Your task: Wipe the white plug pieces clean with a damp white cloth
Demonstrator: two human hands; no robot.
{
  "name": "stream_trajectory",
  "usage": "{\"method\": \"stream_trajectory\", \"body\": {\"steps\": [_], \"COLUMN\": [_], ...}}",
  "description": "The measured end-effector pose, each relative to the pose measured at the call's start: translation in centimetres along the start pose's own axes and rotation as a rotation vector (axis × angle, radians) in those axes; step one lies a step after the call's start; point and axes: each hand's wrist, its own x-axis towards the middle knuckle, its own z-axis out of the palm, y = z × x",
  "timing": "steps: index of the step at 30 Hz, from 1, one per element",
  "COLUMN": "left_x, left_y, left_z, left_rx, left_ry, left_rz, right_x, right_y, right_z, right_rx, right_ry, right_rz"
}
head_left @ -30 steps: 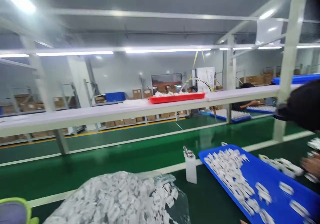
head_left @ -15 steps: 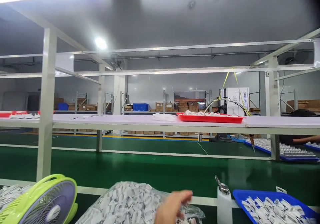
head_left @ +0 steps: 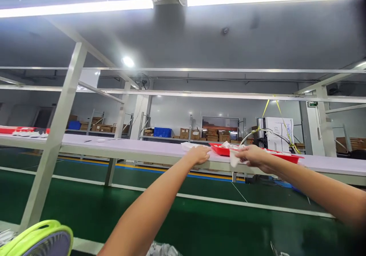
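Both my arms reach up to the raised white shelf (head_left: 137,146). My left hand (head_left: 198,155) is at the shelf's front edge, its fingers curled over a thin white sheet (head_left: 187,145); whether it grips the sheet is hidden. Just right of it is a red tray (head_left: 219,149) holding small white parts. My right hand (head_left: 253,156) is in front of this tray, fingers pinched on a white cloth (head_left: 234,159) that hangs down over the shelf edge.
A green fan (head_left: 42,240) stands at the lower left. The top of a bag of white parts (head_left: 162,249) shows at the bottom. A slanted frame post (head_left: 54,134) rises on the left. Behind the shelf is a white ultrasonic machine (head_left: 277,134).
Both hands are now up at the shelf; before, only one blurred hand showed above the bag. A white cloth is now in my right hand. The view has tilted upward.
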Motion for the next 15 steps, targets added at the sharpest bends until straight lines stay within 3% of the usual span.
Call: {"method": "stream_trajectory", "body": {"steps": [3,6,8,11,15], "left_x": [-0.3,-1.5,-2.4,-3.6,-4.3], "left_y": [-1.4,-3.4,-4.8,-6.1,-6.4], "left_z": [1.2,1.7,1.6,1.3,1.0], "left_rx": [0.055,0.116,0.161,0.215,0.245], "left_ry": [-0.042,-0.056,-0.053,-0.037,-0.018], "left_rz": [-0.039,-0.086,-0.132,-0.215,-0.276], "right_x": [3.6,5.3,5.8,6.1,6.6], "right_y": [-4.9,-8.0,-8.6,-7.9,-6.2], "right_z": [0.9,3.3,5.7,9.2,11.2], "right_rx": [-0.125,-0.305,-0.450,-0.679,-0.900], "right_ry": [0.210,0.333,0.315,0.179,0.047], "right_rz": [-0.188,-0.370,-0.441,-0.453,-0.407]}}
